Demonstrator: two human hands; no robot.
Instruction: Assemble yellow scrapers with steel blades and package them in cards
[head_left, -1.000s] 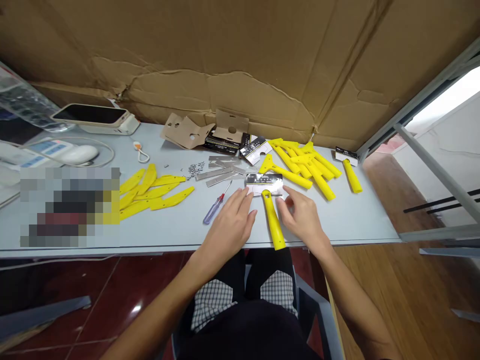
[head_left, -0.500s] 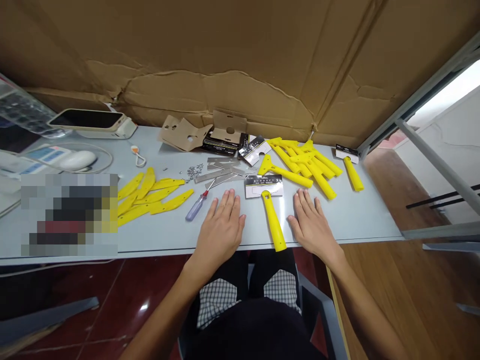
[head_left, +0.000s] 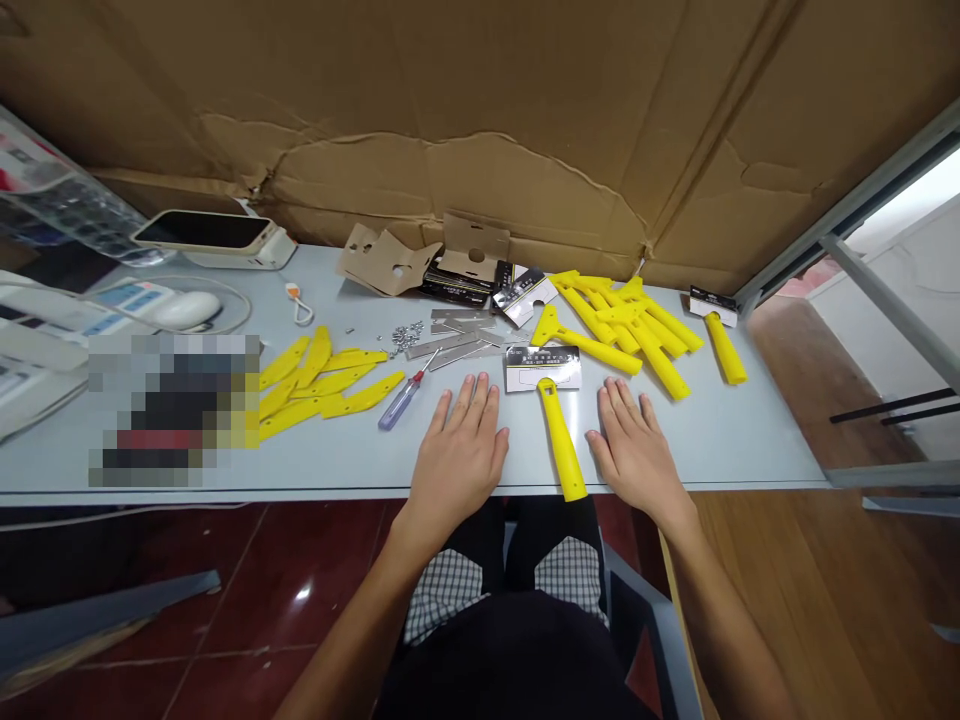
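My left hand (head_left: pixel 463 440) lies flat on the table, fingers stretched out, holding nothing. My right hand (head_left: pixel 636 440) rests palm down likewise. Between them is a yellow scraper handle (head_left: pixel 562 445), its top end under a black-and-white header card (head_left: pixel 543 369) and its lower end at the table's front edge. Left of my left hand lies a screwdriver (head_left: pixel 405 398) with a clear purple handle. Beyond it are thin metal blades (head_left: pixel 454 340) and a scatter of small screws (head_left: pixel 405 337). Several yellow blade covers (head_left: pixel 330 380) lie farther left. Yellow scraper handles (head_left: pixel 626 325) are piled beyond my right hand.
Folded cardboard cards (head_left: pixel 390 262) lie against the big cardboard sheet (head_left: pixel 450 100) at the back. A carded scraper (head_left: pixel 722 345) lies at the right. A phone (head_left: pixel 206 230) on a white stand and a short cable loop (head_left: pixel 300 305) are at the left. A metal frame (head_left: pixel 862 265) borders the right side.
The whole view has shifted slightly, so things appear farther right. Both hands stay flat on the table, and nothing has been picked up or put down.
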